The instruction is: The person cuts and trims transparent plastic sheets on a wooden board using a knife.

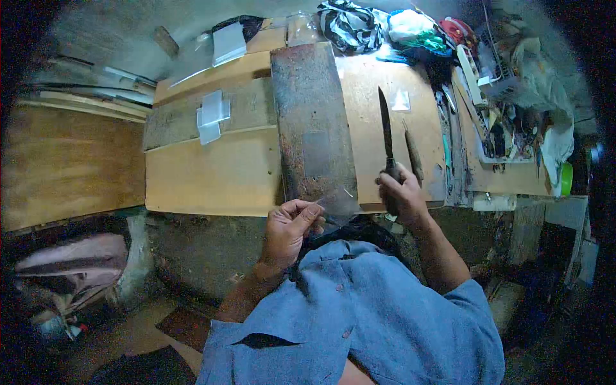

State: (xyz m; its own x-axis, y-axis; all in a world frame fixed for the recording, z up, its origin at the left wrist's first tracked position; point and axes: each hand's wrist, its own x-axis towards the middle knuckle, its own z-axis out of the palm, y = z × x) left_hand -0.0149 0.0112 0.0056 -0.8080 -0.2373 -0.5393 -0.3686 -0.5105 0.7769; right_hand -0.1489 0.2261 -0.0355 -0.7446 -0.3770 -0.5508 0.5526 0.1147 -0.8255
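Observation:
My right hand (404, 192) is closed round the handle of a long, dark-bladed knife (386, 122), its tip pointing up and away from me. At the table's front edge my left hand (293, 224) pinches what looks like a thin, clear plastic sheet (342, 208), partly hidden by the fingers. This sheet hangs over the near end of a long, worn, dark board (313, 96). Another faint clear piece (315, 154) lies flat on that board. Just beyond my right hand rests a slim tool with a thick wooden handle (413, 151).
Several clear sheets (212, 115) lie on a grey plank (176, 122) at left. A small clear piece (400, 101) is on the wooden table (366, 83). Plastic bags (351, 25) crowd the back, and a basket of small tools (507, 151) stands at right.

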